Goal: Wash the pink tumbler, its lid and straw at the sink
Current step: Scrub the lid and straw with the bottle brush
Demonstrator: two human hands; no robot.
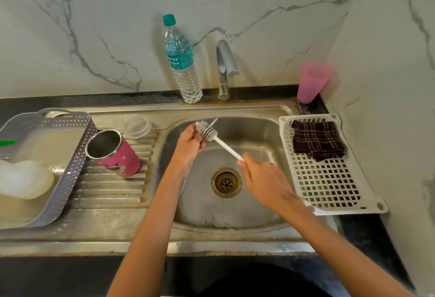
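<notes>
Over the steel sink basin (pixel 256 131), my left hand (pixel 188 143) grips a thin metal straw (pixel 213 121); its tip sticks up past my fingers and its lower end shows below my wrist. My right hand (pixel 266 181) pinches the white handle of a bottle brush (pixel 227 147), whose grey bristle head lies against the straw at my left fingers. The pink tumbler (pixel 115 153), with a steel inside, stands tilted on the ribbed drainboard to the left. Its clear lid (pixel 137 127) lies just behind it.
A water bottle (pixel 182 61) and the faucet (pixel 224 65) stand behind the sink, with no water running. A pink plastic cup (pixel 313 82) sits in the back right corner. A white rack (pixel 329 179) holds a dark cloth (pixel 317 141). A grey basket (pixel 47 167) sits far left.
</notes>
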